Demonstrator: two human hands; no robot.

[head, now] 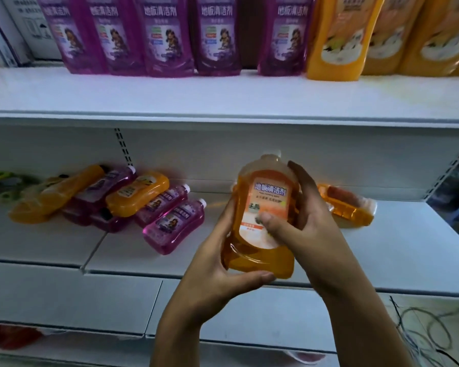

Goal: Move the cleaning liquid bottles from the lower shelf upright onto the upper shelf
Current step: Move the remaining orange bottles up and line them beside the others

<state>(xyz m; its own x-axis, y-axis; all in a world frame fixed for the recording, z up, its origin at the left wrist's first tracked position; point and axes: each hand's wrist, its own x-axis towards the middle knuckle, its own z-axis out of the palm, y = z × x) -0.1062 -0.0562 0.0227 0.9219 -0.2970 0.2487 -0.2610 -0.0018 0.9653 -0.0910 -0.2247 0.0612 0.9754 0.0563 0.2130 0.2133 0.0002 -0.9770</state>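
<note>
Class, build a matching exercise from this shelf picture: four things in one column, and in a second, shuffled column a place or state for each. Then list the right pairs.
Column 1
1. orange bottle in the hands
2. purple bottles on the upper shelf
3. pile of bottles at the left
4. lone orange bottle at the right

Column 2
A. lying mixed, purple and orange, on the lower shelf
B. standing upright in a row
C. held upright by both hands
D. lying behind the right hand

Pairs: 1-C, 2-B, 3-A, 4-D
</note>
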